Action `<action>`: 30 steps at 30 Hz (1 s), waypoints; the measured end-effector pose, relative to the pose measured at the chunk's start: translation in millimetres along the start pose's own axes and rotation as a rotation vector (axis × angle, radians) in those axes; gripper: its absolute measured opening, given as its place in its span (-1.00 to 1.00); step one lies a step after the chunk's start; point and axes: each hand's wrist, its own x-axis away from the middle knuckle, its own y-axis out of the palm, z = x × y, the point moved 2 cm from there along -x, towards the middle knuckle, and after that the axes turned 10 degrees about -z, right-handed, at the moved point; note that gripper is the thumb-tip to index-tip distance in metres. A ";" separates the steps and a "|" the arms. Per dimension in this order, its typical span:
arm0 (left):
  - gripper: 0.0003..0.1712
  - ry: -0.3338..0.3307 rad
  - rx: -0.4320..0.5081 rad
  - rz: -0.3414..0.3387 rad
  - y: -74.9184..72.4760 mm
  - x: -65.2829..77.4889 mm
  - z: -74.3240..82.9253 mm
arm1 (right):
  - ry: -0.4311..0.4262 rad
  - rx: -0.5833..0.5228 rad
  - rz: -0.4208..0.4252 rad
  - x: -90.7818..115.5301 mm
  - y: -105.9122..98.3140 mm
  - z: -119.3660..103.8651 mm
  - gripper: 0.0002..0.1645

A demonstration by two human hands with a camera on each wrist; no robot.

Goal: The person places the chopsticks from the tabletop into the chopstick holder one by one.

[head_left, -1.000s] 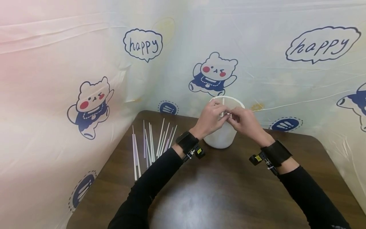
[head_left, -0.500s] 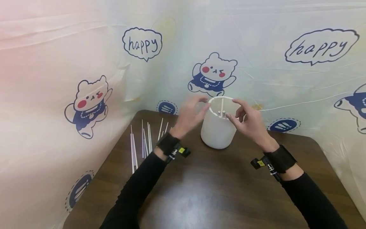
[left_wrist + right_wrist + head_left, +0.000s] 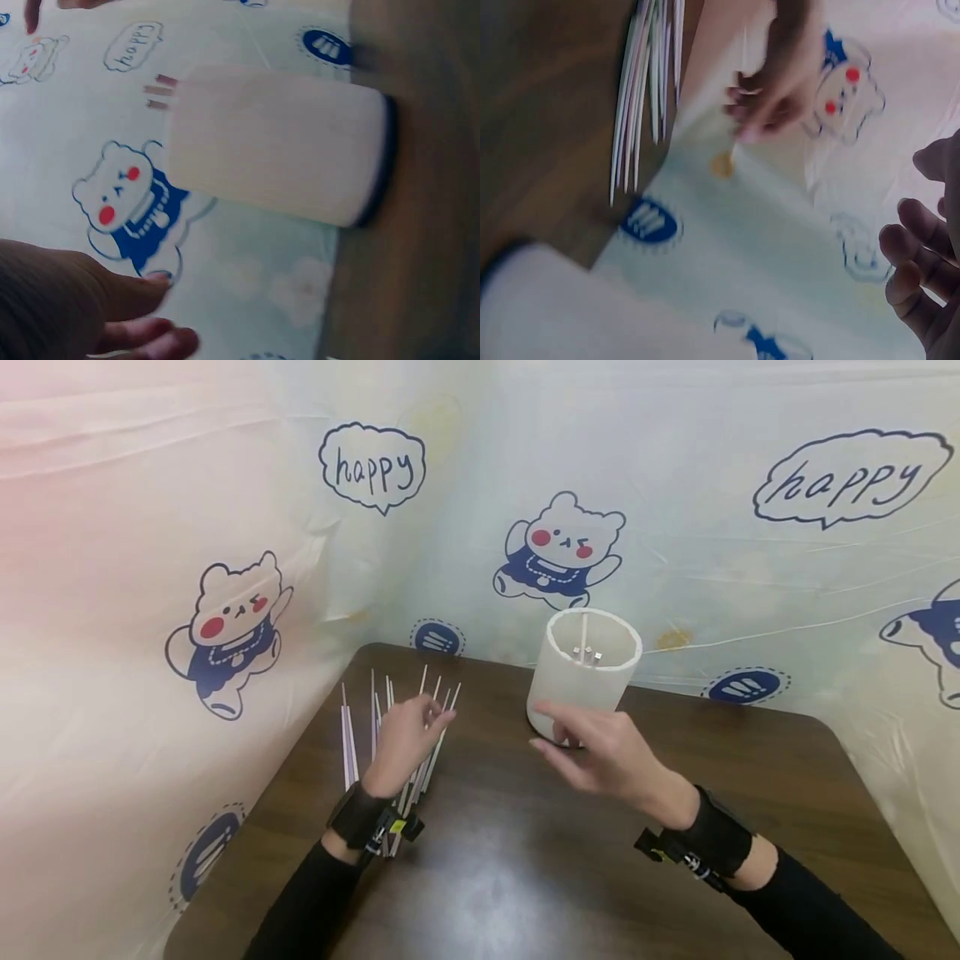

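In the head view my left hand (image 3: 408, 735) is over a group of long thin pastel strips (image 3: 349, 743), its fingers loosely bent and nothing seen in them. The hand covers the middle of several strips. My right hand (image 3: 603, 747) hangs in front of a white round container (image 3: 587, 685), thumb and forefinger spread apart with nothing between them. Several small pale ends (image 3: 588, 653) show inside the container's opening. From the left wrist view, ends (image 3: 159, 90) stick out past the rim of the container (image 3: 277, 142). The right wrist view shows the strips (image 3: 641, 97) lying side by side.
A brown wooden table (image 3: 810, 777) carries everything. Behind and along the left stands a pale cloth (image 3: 465, 527) printed with bears. The container is near the table's back edge; the strips lie at the left. A white inner upright (image 3: 584, 635) shows in the container.
Both hands were together over the container's opening. The left hand has moved left and down to the strips; the right has drawn back toward the front. The container's opening is uncovered.
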 end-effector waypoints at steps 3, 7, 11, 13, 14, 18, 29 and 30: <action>-0.69 -0.110 -0.052 -0.126 16.9 15.0 -16.7 | -0.060 -0.004 -0.039 3.3 11.9 -13.6 -0.60; -0.45 -0.232 -0.135 -0.281 38.8 24.7 -33.0 | -0.081 -0.004 -0.152 12.9 28.1 -26.1 -0.59; -0.43 -0.278 -0.217 -0.318 49.5 26.7 -40.7 | -0.063 -0.024 -0.253 24.8 42.9 -34.1 -0.55; -0.49 -0.297 -0.245 -0.321 50.6 27.0 -42.0 | -0.050 -0.036 -0.289 29.9 49.3 -37.0 -0.57; -0.51 -0.309 -0.252 -0.325 50.8 27.4 -42.2 | -0.046 -0.045 -0.303 32.2 52.5 -38.0 -0.57; -0.56 -0.340 -0.263 -0.349 52.0 31.1 -40.5 | -0.029 -0.062 -0.335 38.7 60.8 -39.4 -0.59; -0.55 -0.297 -0.221 -0.293 56.6 38.5 -29.9 | 0.041 -0.086 -0.347 44.0 58.4 -29.2 -0.54; -0.53 -0.299 -0.222 -0.288 54.4 38.1 -28.3 | 0.043 -0.085 -0.345 44.4 57.5 -27.8 -0.53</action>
